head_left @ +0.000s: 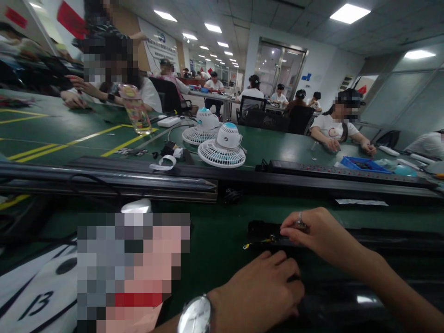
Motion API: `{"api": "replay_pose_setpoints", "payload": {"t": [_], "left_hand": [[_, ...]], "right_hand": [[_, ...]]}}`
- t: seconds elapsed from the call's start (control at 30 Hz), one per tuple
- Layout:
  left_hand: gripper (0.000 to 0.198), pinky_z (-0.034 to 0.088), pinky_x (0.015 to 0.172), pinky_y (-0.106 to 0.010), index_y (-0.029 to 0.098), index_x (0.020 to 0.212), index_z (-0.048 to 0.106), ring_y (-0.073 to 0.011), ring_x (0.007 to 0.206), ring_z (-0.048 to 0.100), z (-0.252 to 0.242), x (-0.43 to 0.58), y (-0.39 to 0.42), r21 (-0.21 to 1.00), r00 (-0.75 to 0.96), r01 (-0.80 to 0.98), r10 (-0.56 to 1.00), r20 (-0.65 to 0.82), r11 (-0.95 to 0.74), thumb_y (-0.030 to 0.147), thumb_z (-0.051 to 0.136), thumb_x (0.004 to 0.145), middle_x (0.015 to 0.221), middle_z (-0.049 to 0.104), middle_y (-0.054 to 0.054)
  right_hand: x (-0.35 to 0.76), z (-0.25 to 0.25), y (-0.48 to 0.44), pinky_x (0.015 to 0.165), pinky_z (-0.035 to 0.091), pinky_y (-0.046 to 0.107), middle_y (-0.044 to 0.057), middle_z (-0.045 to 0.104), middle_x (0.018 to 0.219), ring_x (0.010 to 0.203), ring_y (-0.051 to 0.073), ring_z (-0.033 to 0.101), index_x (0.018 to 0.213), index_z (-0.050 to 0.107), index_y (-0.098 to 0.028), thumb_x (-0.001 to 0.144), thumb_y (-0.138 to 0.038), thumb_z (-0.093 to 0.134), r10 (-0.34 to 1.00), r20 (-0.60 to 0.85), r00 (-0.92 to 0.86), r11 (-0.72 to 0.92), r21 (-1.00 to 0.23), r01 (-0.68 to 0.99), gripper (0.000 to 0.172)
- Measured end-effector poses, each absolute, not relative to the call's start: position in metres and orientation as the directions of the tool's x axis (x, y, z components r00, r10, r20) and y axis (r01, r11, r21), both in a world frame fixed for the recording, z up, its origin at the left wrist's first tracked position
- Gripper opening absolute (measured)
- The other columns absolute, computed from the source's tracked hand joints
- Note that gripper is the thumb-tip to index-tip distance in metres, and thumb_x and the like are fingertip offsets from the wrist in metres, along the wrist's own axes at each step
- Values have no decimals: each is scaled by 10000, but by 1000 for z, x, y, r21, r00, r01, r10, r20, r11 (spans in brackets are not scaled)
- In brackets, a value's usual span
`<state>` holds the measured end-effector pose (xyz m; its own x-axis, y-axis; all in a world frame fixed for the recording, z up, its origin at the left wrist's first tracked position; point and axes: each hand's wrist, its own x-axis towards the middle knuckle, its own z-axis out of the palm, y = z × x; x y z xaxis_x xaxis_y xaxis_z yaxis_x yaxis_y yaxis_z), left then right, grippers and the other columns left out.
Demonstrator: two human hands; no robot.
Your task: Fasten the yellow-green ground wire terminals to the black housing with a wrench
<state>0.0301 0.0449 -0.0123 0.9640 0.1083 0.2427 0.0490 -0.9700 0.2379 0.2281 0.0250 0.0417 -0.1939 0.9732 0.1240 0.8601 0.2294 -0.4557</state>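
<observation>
My right hand (pixel 307 231), a ring on one finger, pinches thumb and fingertips together over a long black part (pixel 381 235) on the green table. What the pinch holds is too small and dark to make out. Just left of those fingertips lies a short wire with a yellow ring terminal (pixel 246 247). Closer to me, my left hand (pixel 258 291), with a wristwatch (pixel 194 315) on the wrist, is palm down with its fingers curled over a dark area. Its fingertips are partly hidden, and whatever they grip does not show. A glossy black piece (pixel 364 299) lies beneath my right forearm.
Black rails (pixel 166 182) cross the table beyond my hands. Behind them stand two white fans (pixel 222 148), a bottle (pixel 137 111), a power strip (pixel 333 171) and a blue tray (pixel 364 164). White printed sheets (pixel 41 286) lie at left. Several people sit at surrounding tables.
</observation>
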Motion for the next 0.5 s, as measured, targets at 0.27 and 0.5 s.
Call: {"api": "replay_pose_setpoints", "payload": {"t": [0.27, 0.5], "left_hand": [[181, 496, 845, -364, 194, 970, 679, -232, 1018, 589, -11, 31, 46, 230, 971, 46, 98, 218, -972, 318, 759, 864, 1091, 651, -49], [186, 494, 869, -361, 195, 968, 680, -228, 1028, 587, -11, 31, 46, 255, 968, 53, 112, 223, -965, 314, 769, 856, 1088, 651, -44]], "right_hand": [[229, 44, 25, 664, 460, 273, -11, 792, 823, 741, 172, 728, 899, 774, -208, 930, -209, 668, 968, 114, -222, 250, -466, 849, 111], [236, 44, 26, 671, 460, 258, -24, 793, 828, 748, 157, 725, 898, 779, -220, 922, -201, 677, 963, 112, -246, 269, -485, 832, 107]]}}
